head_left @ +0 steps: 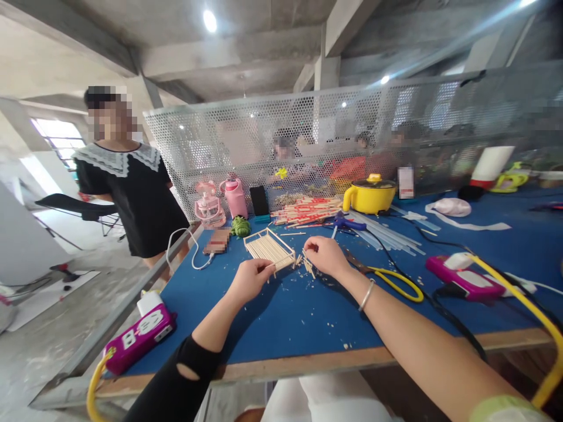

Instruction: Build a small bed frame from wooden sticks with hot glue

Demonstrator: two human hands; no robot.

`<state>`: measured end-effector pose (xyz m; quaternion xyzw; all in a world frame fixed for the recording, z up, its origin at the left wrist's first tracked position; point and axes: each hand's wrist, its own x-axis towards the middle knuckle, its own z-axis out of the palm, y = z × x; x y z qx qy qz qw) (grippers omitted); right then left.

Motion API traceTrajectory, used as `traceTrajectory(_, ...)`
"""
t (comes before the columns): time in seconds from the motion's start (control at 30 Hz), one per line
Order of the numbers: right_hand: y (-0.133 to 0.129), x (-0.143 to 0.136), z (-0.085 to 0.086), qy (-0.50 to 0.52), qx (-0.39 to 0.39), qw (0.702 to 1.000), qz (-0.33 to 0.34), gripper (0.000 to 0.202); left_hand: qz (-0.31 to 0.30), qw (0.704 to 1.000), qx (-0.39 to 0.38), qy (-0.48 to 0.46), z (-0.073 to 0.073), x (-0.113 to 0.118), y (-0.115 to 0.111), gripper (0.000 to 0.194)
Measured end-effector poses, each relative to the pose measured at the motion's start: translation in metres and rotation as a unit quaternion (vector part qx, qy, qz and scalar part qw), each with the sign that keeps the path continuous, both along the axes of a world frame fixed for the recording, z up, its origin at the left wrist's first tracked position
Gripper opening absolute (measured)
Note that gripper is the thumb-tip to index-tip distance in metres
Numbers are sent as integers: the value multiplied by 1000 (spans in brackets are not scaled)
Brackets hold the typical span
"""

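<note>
My left hand (250,280) pinches the near edge of a small rack made of pale wooden sticks (269,247), which has slats and a raised rail. Just right of the rack lies a little pile of short cut stick pieces (308,266). Over that pile is my right hand (325,255), its fingers closed together; whatever they hold is too small to make out. Behind it rests a blue glue gun (349,223). To the right of my right wrist are scissors with yellow handles (398,281).
Behind the rack lie many red-marked sticks (308,211), beside a yellow pot (373,194). Clear glue sticks (391,233) lie right of the glue gun. Purple power strips (141,340) flank the workspace, with cables. A person (127,187) stands at the left.
</note>
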<state>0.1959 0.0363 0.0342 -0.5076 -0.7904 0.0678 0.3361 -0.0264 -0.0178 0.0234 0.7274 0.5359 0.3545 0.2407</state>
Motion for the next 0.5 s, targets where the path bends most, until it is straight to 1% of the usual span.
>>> traceTrajectory(0.07,-13,-9,4,-8,-20,999,45,20,-4,1000,2,0,-1,-1,0,35)
traceTrajectory(0.1,-20,-16,3,-13,-35,997,70,18,-5,1000,1,0,-1,-1,0,35)
traceTrajectory(0.17,-30,-32,-4,-17,-62,993,103,16,-8,1000,-2,1,-2,-1,1,35)
traceTrajectory(0.2,-34,-41,-9,-13,-71,992,106,16,-9,1000,-3,1,-2,-2,1,34)
traceTrajectory(0.3,-38,-62,-27,9,-77,994,81,15,-10,1000,-4,3,-3,-3,2,33)
traceTrajectory(0.37,-39,-69,-35,19,-77,995,60,19,-10,1000,-4,3,-3,-3,2,32)
traceTrajectory(0.5,-40,-71,-38,13,-72,997,36,25,-10,1000,-7,-10,-3,-4,2,31)
